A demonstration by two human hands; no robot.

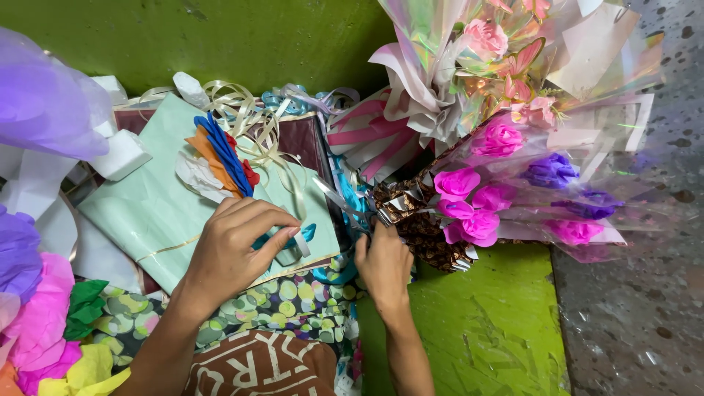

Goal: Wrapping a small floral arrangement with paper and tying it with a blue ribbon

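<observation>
Bouquet [506, 198] of paper roses is lying on its side right of centre, magenta and purple heads wrapped in clear iridescent film, stem end cased in crinkled brown-gold foil [418, 224] pointing toward the hands. A thin silver ribbon [339, 199] is running from the foil end leftward.

A second bouquet [491, 59] with pale pink flowers and butterfly shapes is sitting just above it, overlapping. Left of the foil: a pale mint paper sheet [147, 213] with blue, orange and red paper strips [224, 158] on top, cream curling ribbon [249, 117] tangled above, teal ribbon [301, 236] near the fingers. White foam blocks [121, 154] and purple, pink and yellow tissue [37, 293] are crowding the far left. Green mat [484, 323] is lying under the bouquet; dotted fabric [293, 301] is lying below the hands.

Left hand [235, 246] is resting palm down on the mint sheet, fingers curled, tips pressing on the teal ribbon; whether it is pinching it, cannot tell. Right hand [383, 262] is sitting at the foil end, back of hand up, fingers tucked against the foil and the silver ribbon; its grip is hidden, cannot tell if it is closed.
</observation>
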